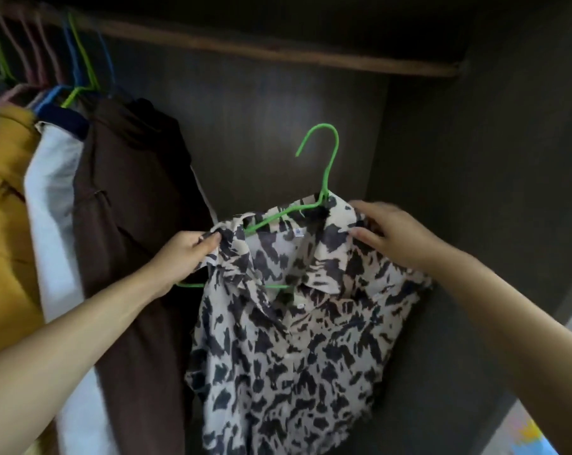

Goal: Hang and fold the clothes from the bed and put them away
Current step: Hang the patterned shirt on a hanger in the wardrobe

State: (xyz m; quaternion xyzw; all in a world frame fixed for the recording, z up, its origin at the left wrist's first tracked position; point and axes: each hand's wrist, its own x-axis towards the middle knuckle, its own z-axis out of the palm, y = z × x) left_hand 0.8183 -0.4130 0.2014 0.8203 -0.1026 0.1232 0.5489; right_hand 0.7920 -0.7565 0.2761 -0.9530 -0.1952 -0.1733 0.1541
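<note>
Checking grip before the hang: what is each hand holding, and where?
Left hand pinches the shirt at its left shoulder, over the hanger. Right hand grips the collar by the right shoulder.

Two bare forearms and hands of one person are visible, seen from above by a head-worn camera. The left hand belongs to a forearm with no sleeve, watch, bracelet or ring showing anywhere along its visible length, from the lower left corner of the view up to the wrist. The right hand is likewise bare, and its forearm is uncovered as far as the right edge of the view. The fingernails on the right hand look short and unpainted. The thumbnail on the left hand also looks short. No clothing on the person appears in view.
</note>
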